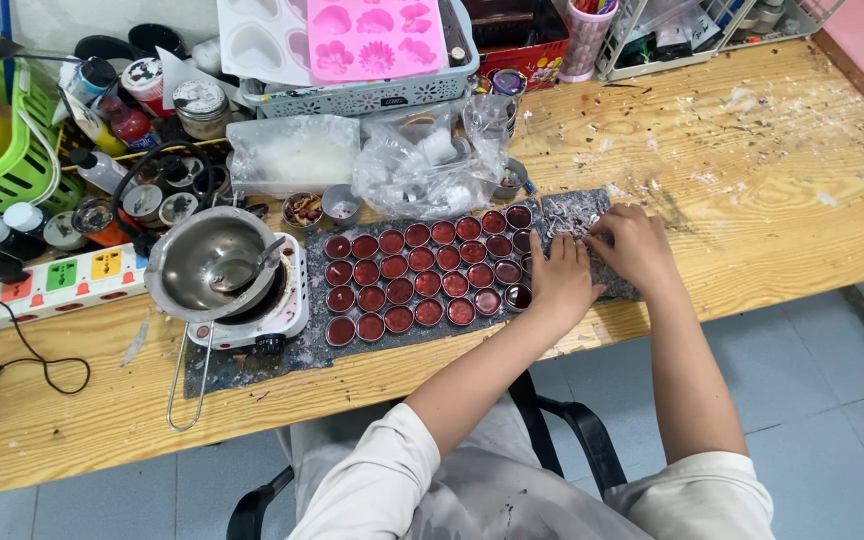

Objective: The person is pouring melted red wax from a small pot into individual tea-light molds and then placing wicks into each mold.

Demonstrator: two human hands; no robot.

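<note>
Left hand point(562, 280) lies flat and spread beside our right hand point(632, 245), whose fingers bend down, both pressing the grey mat point(577, 212). Small red-filled tins point(422, 270) stand in rows just left of them, so we keep our hands low.

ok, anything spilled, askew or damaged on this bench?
Yes. The dark mat under the red-filled cups is crusted with pale drips, thickest by the right hand and left hand. The wooden tabletop is scratched and splattered white. The cup rows look orderly; nothing tipped.
</note>
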